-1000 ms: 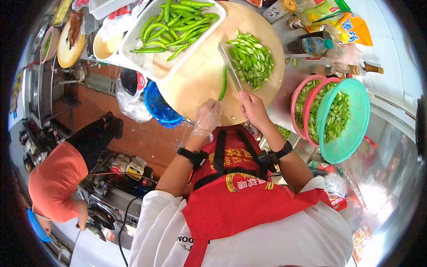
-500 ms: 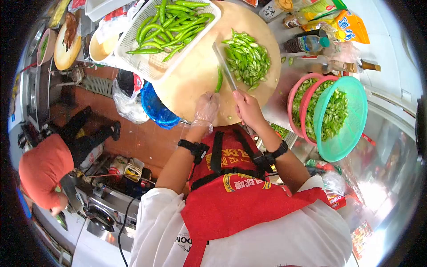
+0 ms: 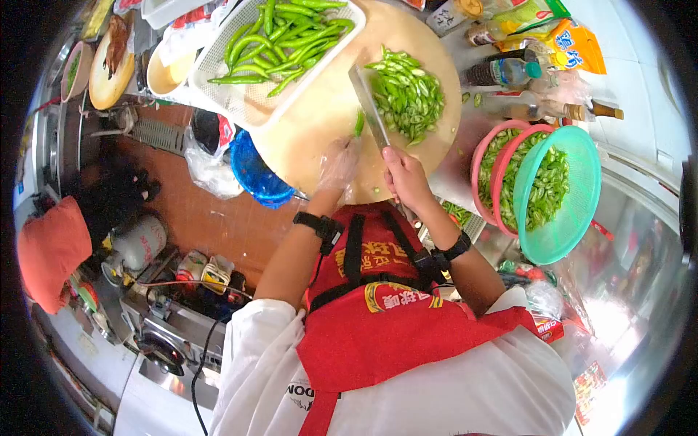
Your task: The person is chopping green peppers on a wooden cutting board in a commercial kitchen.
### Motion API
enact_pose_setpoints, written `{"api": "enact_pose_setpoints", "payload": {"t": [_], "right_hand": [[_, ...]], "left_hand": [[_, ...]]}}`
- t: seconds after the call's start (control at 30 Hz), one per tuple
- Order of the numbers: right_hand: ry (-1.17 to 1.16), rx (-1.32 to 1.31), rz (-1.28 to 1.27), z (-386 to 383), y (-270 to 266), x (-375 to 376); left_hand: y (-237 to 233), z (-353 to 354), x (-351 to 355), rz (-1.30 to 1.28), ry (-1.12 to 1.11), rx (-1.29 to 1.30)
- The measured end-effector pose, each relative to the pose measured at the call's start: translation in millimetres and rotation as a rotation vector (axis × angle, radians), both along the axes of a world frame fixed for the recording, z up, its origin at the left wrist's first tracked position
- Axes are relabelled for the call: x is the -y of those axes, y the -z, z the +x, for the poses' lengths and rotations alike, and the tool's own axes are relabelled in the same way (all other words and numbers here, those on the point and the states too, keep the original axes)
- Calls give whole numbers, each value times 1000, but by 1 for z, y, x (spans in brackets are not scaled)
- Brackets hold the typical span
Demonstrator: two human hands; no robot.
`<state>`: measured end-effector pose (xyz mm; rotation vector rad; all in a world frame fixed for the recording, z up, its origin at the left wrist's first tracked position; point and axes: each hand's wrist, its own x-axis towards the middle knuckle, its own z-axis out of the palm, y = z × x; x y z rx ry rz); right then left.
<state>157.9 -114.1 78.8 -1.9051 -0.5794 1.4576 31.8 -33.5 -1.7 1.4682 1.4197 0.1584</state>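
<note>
My left hand (image 3: pixel 339 167), in a clear plastic glove, has its fingers closed at the lower end of a green chili (image 3: pixel 359 123) on the round cutting board (image 3: pixel 305 142). My right hand (image 3: pixel 407 176) grips the handle of a cleaver (image 3: pixel 369 105), whose blade points away from me, just right of that chili. Beyond the blade lies a pile of sliced green chili (image 3: pixel 407 94). Whole green chilies (image 3: pixel 291 40) fill a white perforated basket (image 3: pixel 251 120) resting over the board's upper left part.
Right of the board, a turquoise colander (image 3: pixel 556 247) and pink baskets (image 3: pixel 481 149) hold sliced chili. Bottles (image 3: pixel 502 71) and seasoning bags (image 3: pixel 574 47) stand at the upper right. A blue container (image 3: pixel 258 174) is left of the board. Another person (image 3: pixel 54 251) is at the far left.
My left hand has shifted slightly left and down, and less of the chili shows above it. The cleaver has barely moved. The other person has moved farther left.
</note>
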Motion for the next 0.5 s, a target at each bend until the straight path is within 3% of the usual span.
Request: {"api": "enact_pose_setpoints", "payload": {"t": [0.13, 0.23, 0.33, 0.43, 0.5], "right_hand": [[9, -46, -6, 1, 5, 2], [11, -48, 0, 0, -4, -1], [-3, -27, -3, -4, 7, 3], [-4, -4, -22, -4, 2, 3], [-10, -16, -17, -7, 2, 3]], "left_hand": [[19, -2, -4, 131, 139, 7], [0, 2, -11, -79, 14, 33], [50, -4, -7, 447, 251, -36], [21, 2, -14, -40, 59, 3], [21, 0, -18, -28, 73, -28]]}}
